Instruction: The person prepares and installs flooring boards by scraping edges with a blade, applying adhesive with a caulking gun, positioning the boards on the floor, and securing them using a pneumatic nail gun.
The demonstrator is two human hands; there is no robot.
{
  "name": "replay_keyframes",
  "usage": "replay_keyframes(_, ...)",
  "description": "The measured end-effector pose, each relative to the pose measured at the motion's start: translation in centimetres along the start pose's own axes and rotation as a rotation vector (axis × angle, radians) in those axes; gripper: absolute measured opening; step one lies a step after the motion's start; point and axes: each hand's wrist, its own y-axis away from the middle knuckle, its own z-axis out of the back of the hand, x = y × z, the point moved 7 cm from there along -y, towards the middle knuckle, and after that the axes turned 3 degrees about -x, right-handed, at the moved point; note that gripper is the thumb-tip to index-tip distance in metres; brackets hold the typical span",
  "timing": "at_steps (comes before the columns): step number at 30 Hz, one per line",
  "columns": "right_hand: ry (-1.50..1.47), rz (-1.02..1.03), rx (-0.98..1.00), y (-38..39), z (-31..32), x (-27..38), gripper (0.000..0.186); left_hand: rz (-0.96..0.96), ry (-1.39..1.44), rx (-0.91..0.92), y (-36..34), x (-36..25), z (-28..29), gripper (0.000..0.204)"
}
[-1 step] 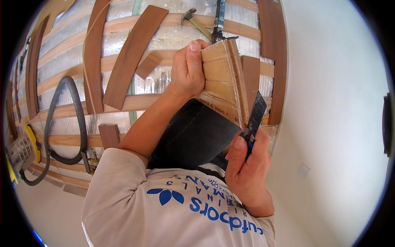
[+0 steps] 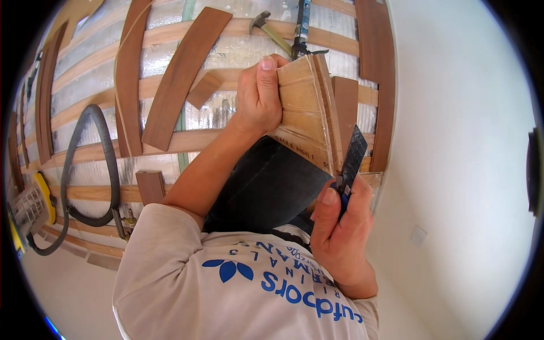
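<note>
The left hand (image 2: 259,97) folds its fingers around the left edge of the board (image 2: 303,107), thumb pressed on it. The right hand (image 2: 343,232) pinches the knife (image 2: 352,156) by the board's near right corner. The board sits between both hands; its right edge runs away from the person, leaning left. The knife is long that way too, tip away, leaning right. Nothing looks moved since the earlier frame. The board is tan with dark print; the knife is black and scuffed, with some blue. Past the board lies a hammer (image 2: 271,33).
</note>
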Motion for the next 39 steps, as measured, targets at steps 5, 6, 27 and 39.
replay_keyframes(5,0.005,-0.009,0.018,0.13,0.17,0.44,0.039,-0.018,0.004,-0.009,-0.08,-0.66,0.04,0.06)
replay_keyframes(6,-0.023,-0.014,-0.006,0.16,0.24,0.32,0.039,-0.015,-0.003,-0.012,-0.08,-0.62,0.02,0.06)
replay_keyframes(27,-0.024,0.057,-0.044,-0.06,0.14,0.53,0.037,0.002,0.025,0.003,-0.03,-0.34,0.01,0.061)
replay_keyframes(39,-0.028,0.066,-0.056,0.12,-0.02,0.36,0.039,-0.006,0.006,-0.021,-0.1,-0.46,0.11,0.059)
